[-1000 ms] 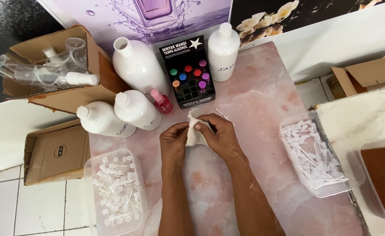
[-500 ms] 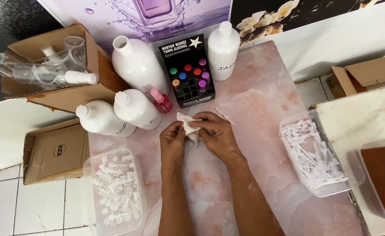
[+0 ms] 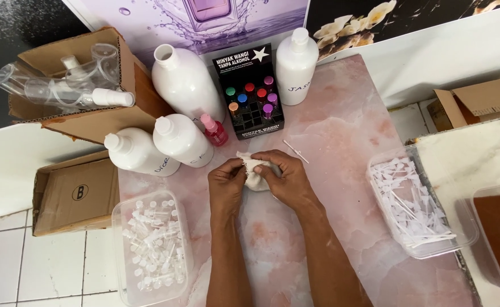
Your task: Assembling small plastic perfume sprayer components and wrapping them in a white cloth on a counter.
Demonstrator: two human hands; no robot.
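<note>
At the far left an open carton (image 3: pixel 79 85) holds clear empty bottles lying on their sides, with a flat box (image 3: pixel 74 193) on the floor below it. On the pink marble table (image 3: pixel 341 131), a clear tub (image 3: pixel 150 250) of small vials sits at the near-left corner, seemingly within easy reach of the left hand. Behind it stand four white bottles: two smaller ones (image 3: pixel 159 148) side by side, a tall uncapped one (image 3: pixel 184 82) behind them, and further right a capped one (image 3: pixel 296 65). Between the tall pair a black rack (image 3: pixel 250 94) shows small vials with coloured caps, and a little pink bottle (image 3: pixel 215 131) stands just beside its left edge. In the middle, the left hand (image 3: pixel 227 185) and right hand (image 3: pixel 287 179) meet over a crumpled white cloth (image 3: pixel 254 170); both close around it, fingers curled tight, bunching it between them just above the table, apparently wrapped around something small that cannot be seen. A thin white stick (image 3: pixel 296 152) lies just past the right hand. At the right edge, a second clear tub (image 3: pixel 417 204) holds a heap of white plastic tips.
</note>
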